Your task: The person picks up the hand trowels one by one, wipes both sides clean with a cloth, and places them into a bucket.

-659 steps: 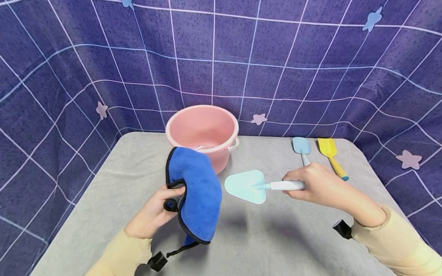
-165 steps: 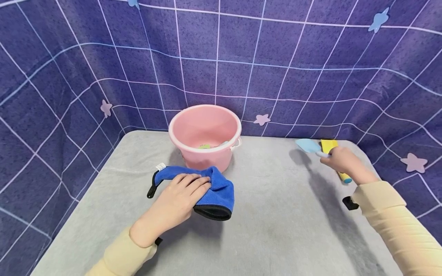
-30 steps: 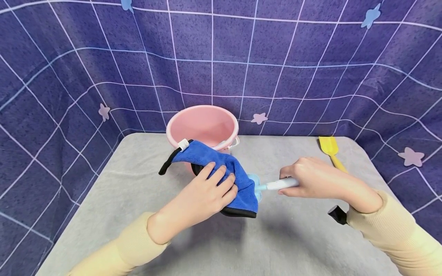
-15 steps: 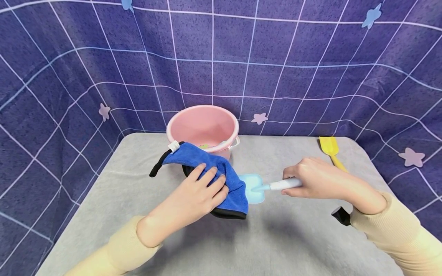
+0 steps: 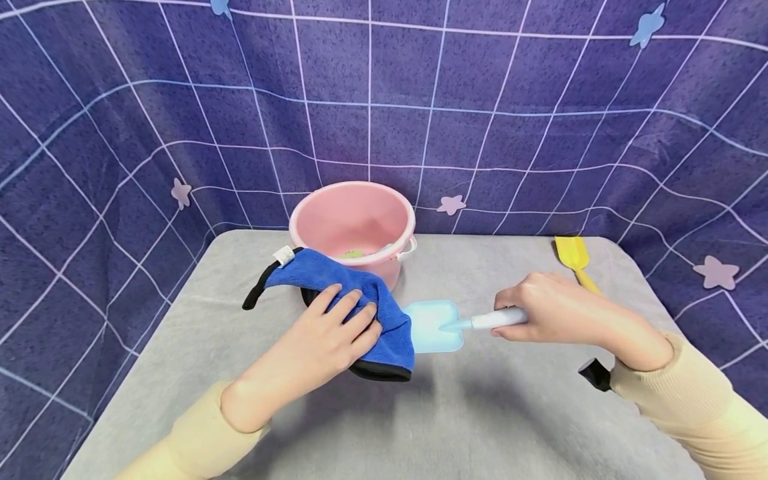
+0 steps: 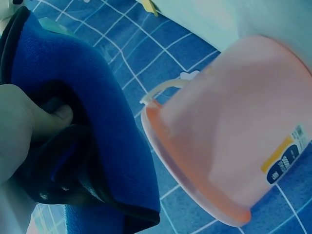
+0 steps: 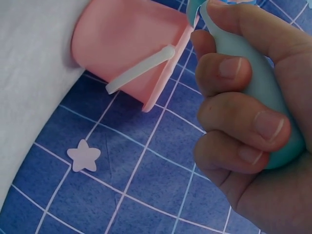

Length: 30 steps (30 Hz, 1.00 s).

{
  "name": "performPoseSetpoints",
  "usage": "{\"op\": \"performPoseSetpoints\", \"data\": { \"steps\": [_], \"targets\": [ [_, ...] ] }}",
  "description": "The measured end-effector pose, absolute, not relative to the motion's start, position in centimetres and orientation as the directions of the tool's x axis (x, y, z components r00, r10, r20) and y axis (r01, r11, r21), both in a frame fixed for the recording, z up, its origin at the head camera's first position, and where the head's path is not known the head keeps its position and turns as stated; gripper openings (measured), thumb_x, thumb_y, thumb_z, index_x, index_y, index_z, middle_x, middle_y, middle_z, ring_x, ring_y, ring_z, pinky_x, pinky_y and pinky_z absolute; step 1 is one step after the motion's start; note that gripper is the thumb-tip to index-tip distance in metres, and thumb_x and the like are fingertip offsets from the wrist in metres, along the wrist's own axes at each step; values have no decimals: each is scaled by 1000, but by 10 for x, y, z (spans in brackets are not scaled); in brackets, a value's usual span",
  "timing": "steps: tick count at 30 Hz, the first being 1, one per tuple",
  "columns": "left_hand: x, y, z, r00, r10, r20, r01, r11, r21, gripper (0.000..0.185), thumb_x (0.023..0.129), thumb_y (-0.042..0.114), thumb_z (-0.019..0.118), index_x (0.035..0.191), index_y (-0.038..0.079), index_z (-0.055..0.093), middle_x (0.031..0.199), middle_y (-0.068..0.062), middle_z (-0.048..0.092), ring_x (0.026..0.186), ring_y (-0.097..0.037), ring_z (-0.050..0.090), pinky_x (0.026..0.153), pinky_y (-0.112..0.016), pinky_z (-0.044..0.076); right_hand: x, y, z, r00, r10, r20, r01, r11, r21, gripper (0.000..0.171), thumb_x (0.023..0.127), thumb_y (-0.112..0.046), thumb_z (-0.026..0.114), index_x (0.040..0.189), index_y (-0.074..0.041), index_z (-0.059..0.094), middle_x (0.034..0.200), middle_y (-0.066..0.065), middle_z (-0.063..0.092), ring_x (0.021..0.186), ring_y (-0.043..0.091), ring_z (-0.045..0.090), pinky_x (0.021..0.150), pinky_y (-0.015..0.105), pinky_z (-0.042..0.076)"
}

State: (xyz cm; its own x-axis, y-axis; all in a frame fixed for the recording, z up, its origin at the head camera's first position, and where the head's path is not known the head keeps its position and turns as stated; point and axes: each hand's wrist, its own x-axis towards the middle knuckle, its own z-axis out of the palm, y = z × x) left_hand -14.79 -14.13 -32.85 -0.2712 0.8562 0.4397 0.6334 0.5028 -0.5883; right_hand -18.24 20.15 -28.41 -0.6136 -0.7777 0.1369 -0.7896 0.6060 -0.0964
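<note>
My left hand (image 5: 315, 337) grips a blue cloth (image 5: 390, 327) with black edging and a white tag, fingers spread over its top. In the left wrist view, the thumb (image 6: 56, 117) presses into a fold of the cloth. My right hand (image 5: 540, 310) holds a light blue toy shovel (image 5: 435, 327) by its pale handle, fingers curled round it in the right wrist view. The squarish blade points left, and its tip is overlapped by the cloth. Both are held above the grey table, in front of a pink bucket (image 5: 360, 217).
The bucket has a white handle (image 5: 409, 249) and a label (image 6: 285, 158); something green (image 5: 351, 254) shows inside it. A yellow toy shovel (image 5: 573, 253) lies at the back right of the grey-covered table (image 5: 198, 320). A purple gridded curtain (image 5: 480, 113) stands behind and at both sides.
Over the last second the cloth has slid left along the shovel, baring most of its blade. Earlier, my right hand held a pointed trowel, then picked this shovel up from the back right.
</note>
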Motion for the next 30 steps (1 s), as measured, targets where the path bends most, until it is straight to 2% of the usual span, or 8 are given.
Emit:
{"op": "performPoseSetpoints", "data": {
  "steps": [14,24,30],
  "targets": [
    [-145,-154,-331,-304,840,449,629,531,-568,37,97,6,27,104,13,64,110,-6,64,104,-30,58,90,-47,45,-182,205,-288,-619,-773,142,-785,611,-97,22,75,-32,75,68,-28,54,55,-21,32,49,-5,29,43,16,28],
    [-144,-157,-347,-318,841,437,657,528,-538,36,96,8,30,104,14,64,109,-6,65,103,-30,58,89,-47,45,-181,205,-286,-612,-774,162,-791,603,-105,21,75,-31,75,69,-29,55,55,-22,33,49,-6,28,43,15,27],
    [-144,-160,-347,-356,810,467,652,573,-497,31,93,9,35,105,13,64,110,-6,65,104,-31,58,90,-48,45,-181,205,-287,-623,-764,169,-783,609,-128,21,76,-29,75,69,-29,55,56,-22,32,50,-6,28,44,15,29]
  ]
}}
